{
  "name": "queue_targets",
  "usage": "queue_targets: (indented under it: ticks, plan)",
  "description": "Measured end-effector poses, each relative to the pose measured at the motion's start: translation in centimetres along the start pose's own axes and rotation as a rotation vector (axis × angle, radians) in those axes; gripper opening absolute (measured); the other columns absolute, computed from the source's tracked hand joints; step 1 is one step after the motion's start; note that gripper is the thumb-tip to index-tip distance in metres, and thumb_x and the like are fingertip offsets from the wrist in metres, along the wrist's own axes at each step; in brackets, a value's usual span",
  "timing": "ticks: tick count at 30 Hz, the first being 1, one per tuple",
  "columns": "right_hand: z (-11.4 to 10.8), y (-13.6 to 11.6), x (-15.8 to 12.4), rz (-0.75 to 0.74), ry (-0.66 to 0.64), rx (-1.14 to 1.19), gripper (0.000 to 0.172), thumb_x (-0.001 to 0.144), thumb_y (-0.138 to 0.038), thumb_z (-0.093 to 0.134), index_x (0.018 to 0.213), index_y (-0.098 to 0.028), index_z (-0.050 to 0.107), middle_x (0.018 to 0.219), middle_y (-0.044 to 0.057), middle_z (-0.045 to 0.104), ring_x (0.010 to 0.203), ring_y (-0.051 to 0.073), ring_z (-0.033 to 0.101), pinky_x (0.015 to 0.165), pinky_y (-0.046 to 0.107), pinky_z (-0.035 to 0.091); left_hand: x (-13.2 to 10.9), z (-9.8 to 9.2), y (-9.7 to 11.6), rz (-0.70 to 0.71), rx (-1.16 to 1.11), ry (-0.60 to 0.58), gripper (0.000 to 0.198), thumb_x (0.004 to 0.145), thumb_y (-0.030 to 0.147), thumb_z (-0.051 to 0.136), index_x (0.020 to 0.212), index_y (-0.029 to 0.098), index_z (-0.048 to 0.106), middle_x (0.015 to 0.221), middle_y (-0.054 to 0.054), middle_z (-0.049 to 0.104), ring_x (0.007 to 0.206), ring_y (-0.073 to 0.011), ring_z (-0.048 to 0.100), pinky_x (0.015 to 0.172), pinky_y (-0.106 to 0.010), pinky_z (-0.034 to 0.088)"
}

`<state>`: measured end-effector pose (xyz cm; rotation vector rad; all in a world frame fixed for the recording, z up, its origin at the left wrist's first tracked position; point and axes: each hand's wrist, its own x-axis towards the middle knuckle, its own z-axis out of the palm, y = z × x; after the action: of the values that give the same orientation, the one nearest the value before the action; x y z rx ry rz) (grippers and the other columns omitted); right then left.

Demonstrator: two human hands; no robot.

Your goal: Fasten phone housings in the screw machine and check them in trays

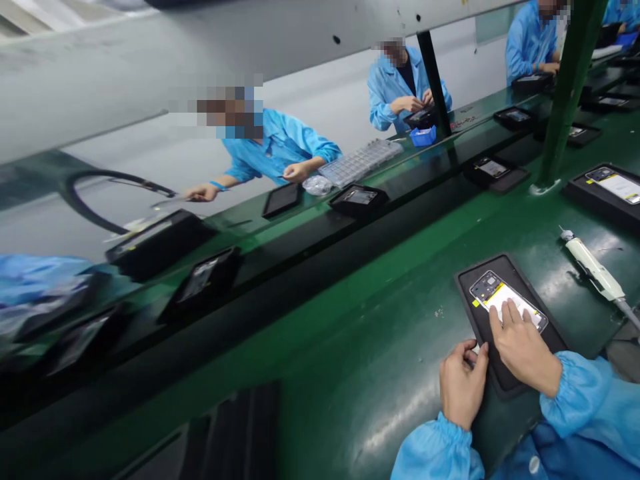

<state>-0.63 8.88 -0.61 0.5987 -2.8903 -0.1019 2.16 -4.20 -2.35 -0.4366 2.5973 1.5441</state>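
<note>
An opened phone (493, 291) with a white and yellow battery lies face down in a black tray (480, 320) on the green bench in front of me. My right hand (523, 343) lies on the phone, fingers stretched flat over the battery. My left hand (463, 383) rests at the tray's near left edge with its fingers curled in; what they hold, if anything, is hidden. Both my sleeves are light blue.
An electric screwdriver (595, 270) lies right of the tray. A dark conveyor belt (320, 267) carries black trays with phones. Across it, people in blue coats work; a clear parts tray (360, 160) and a blue bin (423, 136) sit there. A green post (563, 100) stands at right.
</note>
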Motion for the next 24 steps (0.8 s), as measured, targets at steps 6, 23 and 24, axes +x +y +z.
queue_targets:
  ticks: [6, 23, 24]
  plan:
    - [0.9, 3.3, 0.0, -0.099, 0.169, -0.028, 0.046, 0.081, -0.004, 0.047, 0.126, -0.001, 0.057, 0.121, 0.029, 0.056, 0.115, 0.037, 0.055, 0.085, 0.047, 0.054, -0.8, 0.2, 1.9, 0.022, 0.323, 0.03, 0.04, 0.075, 0.049, 0.063, 0.099, 0.018, 0.066, 0.068, -0.001, 0.063, 0.064, -0.0209, 0.061, 0.056, -0.029, 0.032]
    - [2.2, 11.3, -1.6, 0.319, 0.43, 0.682, 0.06, 0.096, -0.054, 0.039, 0.134, -0.008, 0.05, 0.143, 0.019, 0.042, 0.132, 0.031, 0.042, 0.107, 0.051, 0.041, -1.1, 2.5, 4.3, -0.014, 0.306, 0.029, 0.027, 0.081, 0.032, 0.05, 0.1, 0.016, 0.062, 0.096, -0.016, 0.068, 0.088, -0.0334, 0.065, 0.076, -0.042, 0.042]
    - [2.1, 11.7, -2.5, 0.347, 0.425, 0.683, 0.063, 0.095, -0.059, 0.038, 0.132, -0.009, 0.052, 0.139, 0.019, 0.047, 0.128, 0.033, 0.046, 0.104, 0.052, 0.043, -1.3, 2.5, 4.3, -0.014, 0.231, 0.054, 0.027, 0.081, 0.029, 0.049, 0.1, 0.015, 0.063, 0.094, -0.016, 0.069, 0.085, -0.0314, 0.065, 0.076, -0.042, 0.043]
